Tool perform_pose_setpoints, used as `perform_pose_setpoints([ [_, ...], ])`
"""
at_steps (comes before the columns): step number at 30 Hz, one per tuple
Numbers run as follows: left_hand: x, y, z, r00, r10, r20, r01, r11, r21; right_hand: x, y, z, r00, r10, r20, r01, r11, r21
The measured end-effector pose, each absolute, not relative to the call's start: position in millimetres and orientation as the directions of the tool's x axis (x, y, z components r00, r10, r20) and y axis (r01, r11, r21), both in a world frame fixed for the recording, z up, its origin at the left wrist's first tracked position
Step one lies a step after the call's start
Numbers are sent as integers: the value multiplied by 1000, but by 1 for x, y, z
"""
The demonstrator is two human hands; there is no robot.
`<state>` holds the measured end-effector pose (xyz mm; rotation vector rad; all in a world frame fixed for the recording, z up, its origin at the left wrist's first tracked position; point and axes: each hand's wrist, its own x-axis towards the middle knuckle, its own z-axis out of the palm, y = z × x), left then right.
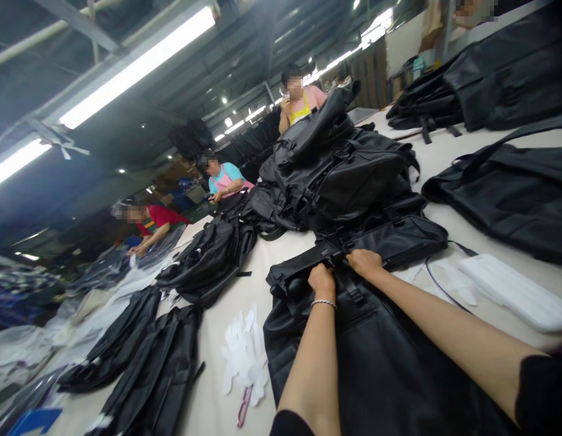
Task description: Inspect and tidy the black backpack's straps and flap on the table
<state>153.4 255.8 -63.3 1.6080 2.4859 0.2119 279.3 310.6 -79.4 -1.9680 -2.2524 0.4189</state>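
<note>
A large black bag (376,357) lies flat on the pale table (231,284) right in front of me. Both my arms reach out over it. My left hand (321,280), with a thin bracelet at the wrist, grips the bag's far top edge. My right hand (365,263) is closed on the same edge just beside it, near a strap and buckle (334,257). The fingertips of both hands are tucked under the fabric and hidden.
A heap of black bags (340,163) rises beyond my hands. More black bags lie left (208,260), lower left (149,369) and right (508,194). White paper cutouts (245,357) and a pink tool (243,407) lie left of my bag, white foam sheets (517,290) right. Three people work along the table's far side.
</note>
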Motion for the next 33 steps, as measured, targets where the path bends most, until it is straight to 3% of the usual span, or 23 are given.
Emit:
perform_pose_setpoints([
  [5, 142, 244, -68, -382, 924, -14, 893, 373, 251, 280, 303, -80, -172, 976, -131, 958, 135, -251],
  [10, 125, 228, -70, -306, 950, 66, 932, 285, 222, 284, 284, -82, -305, 945, 115, 928, 322, -189],
  [19, 105, 247, -55, -366, 930, -40, 861, 355, 364, 274, 289, -72, -168, 986, 8, 975, 167, -143],
  [25, 111, 240, -65, -382, 924, -29, 839, 360, 409, 264, 281, -60, -196, 981, 3, 975, 195, -105],
  [28, 114, 227, -63, -380, 925, 7, 838, 341, 425, 260, 252, -47, -288, 946, 149, 953, 298, -48],
  [31, 112, 198, -51, -303, 950, 80, 872, 243, 424, 258, 213, -34, -451, 828, 333, 883, 469, 29],
  [33, 107, 169, -41, -283, 944, 171, 889, 190, 417, 254, 191, -27, -505, 813, 291, 856, 515, 48],
])
